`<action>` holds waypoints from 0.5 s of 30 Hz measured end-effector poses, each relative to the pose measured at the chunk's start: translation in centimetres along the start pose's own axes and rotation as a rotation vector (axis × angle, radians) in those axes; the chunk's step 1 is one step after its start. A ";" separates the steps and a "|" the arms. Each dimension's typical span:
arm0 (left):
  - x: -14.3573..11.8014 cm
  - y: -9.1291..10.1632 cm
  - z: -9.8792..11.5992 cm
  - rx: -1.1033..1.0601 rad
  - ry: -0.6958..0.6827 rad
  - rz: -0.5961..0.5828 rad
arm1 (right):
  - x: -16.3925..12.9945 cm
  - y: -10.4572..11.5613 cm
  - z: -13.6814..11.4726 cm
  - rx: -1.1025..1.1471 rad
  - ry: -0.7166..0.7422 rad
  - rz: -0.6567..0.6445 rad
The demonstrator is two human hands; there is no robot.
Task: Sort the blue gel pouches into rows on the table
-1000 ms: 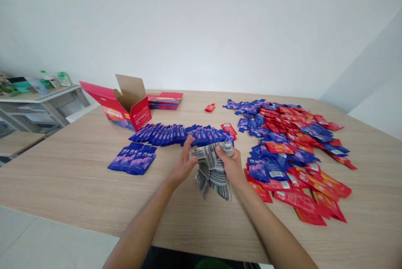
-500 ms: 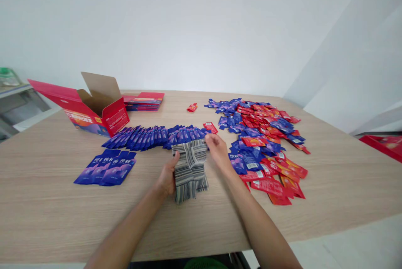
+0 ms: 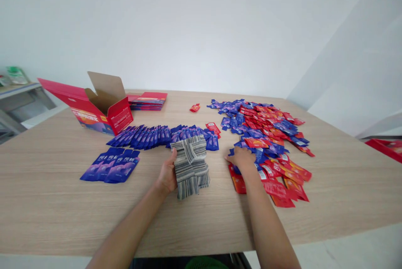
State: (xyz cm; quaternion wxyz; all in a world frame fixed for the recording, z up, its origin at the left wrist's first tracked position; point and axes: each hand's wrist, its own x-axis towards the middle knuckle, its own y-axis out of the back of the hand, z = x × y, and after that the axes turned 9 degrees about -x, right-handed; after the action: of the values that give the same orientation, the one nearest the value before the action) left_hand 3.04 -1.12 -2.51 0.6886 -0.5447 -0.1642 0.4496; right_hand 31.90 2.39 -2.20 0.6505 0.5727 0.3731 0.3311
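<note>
My left hand (image 3: 168,173) is closed on the left edge of a folded grey striped cloth (image 3: 191,166), thumb on top. The cloth is tilted up over the table, in front of a row of overlapping blue sachets (image 3: 150,136). At the near left edge of a mixed pile, my right hand (image 3: 241,159) has its fingers curled down on a blue sachet (image 3: 235,168), whose far part the hand covers. A red sachet (image 3: 238,182) shows just below that hand. Several blue sachets (image 3: 113,165) lie fanned out to the left of my left hand.
An open red carton (image 3: 103,112) stands at the back left, beside a stack of flat red-and-blue cartons (image 3: 149,101). The pile of red and blue sachets (image 3: 266,122) spreads over the right side. Single red sachets (image 3: 195,108) lie behind the row. A wall rises behind the table.
My right hand has left the cloth's upper right corner and moved right onto the sachet pile. More of a red sachet shows below it. My left hand still holds the cloth.
</note>
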 end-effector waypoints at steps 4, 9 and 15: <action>0.1 0.5 -0.1 -0.005 -0.018 -0.030 | 0.4 -0.7 0.3 0.126 0.022 0.058; 0.2 0.7 -0.1 -0.010 -0.031 -0.050 | 1.4 -1.2 1.1 0.350 0.164 0.142; 0.3 0.2 -0.1 -0.057 -0.030 -0.070 | 1.5 0.0 0.2 0.716 0.301 0.356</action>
State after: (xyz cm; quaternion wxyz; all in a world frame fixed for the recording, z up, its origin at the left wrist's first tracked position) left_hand 3.12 -0.95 -2.81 0.6857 -0.5511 -0.2059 0.4286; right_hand 32.85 3.54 -2.34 0.2817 0.7631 0.4505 0.3679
